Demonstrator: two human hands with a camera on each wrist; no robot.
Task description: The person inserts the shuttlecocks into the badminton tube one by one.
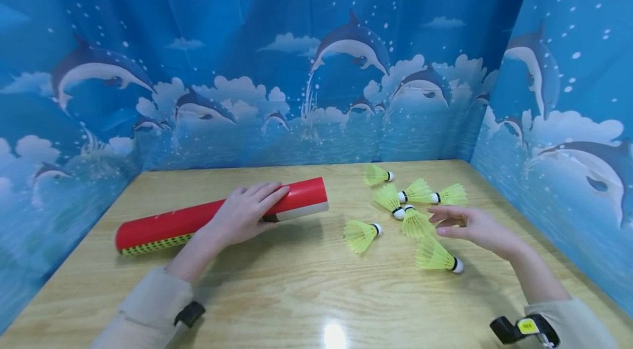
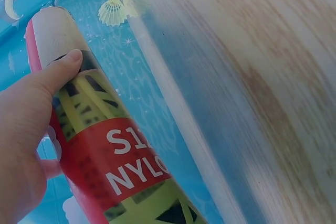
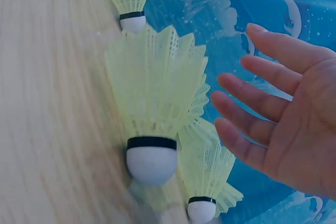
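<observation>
Right, so step in hand looks like a reach: left hand steadies the tube, right hand hovers just beside the shuttlecocks. Left fingers over the red tube, thumb on its side; tube lies left of centre, right end toward the cluster. Can't tell if that end is capped. Right hand is loose, fingers spread a bit, holding nothing. Any pick would call for a light pinch, probably at a cork.

Seven shuttlecocks on the right of the table. Clutter: the middle shuttlecock sits cork-to-cork with its left neighbour, so it could drag that one. Near shuttlecock looks easier, cork facing right. Dolphin backdrop bounds the far and right sides.
</observation>
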